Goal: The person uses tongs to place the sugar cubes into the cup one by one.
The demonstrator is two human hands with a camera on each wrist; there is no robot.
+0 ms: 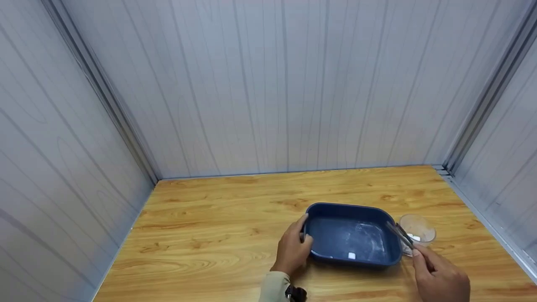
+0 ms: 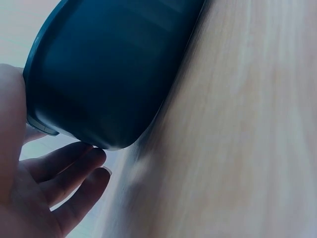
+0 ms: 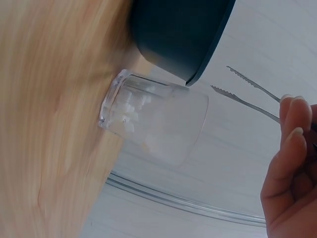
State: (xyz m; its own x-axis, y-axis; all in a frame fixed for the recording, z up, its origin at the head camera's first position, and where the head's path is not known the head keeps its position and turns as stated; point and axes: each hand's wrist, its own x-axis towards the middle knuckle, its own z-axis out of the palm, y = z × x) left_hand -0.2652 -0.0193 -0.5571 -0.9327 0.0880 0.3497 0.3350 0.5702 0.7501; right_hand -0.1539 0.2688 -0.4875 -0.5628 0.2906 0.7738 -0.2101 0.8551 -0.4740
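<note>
A deep dark blue rectangular basin (image 1: pixel 331 235) stands on the table, one small white cube (image 1: pixel 351 255) lying inside by its near wall. My left hand (image 1: pixel 291 248) holds the basin's left end by the rim; in the left wrist view several fingers (image 2: pixel 81 196) hang below, by its outer wall. With my right hand (image 1: pixel 442 274) I pinch metal tweezers (image 3: pixel 247 105) with serrated tips, which stand apart with nothing between them. They are above the basin's right edge, near a clear glass (image 3: pixel 171 121). White cubes (image 3: pixel 130 106) lie at the bottom of that glass.
The glass is close beside the basin's right end. Whitish powdery marks (image 1: pixel 371 239) show on the basin floor. The wood-grain table (image 1: pixel 201 226) is bounded by pale panels (image 1: pixel 268 92) at the back and both sides.
</note>
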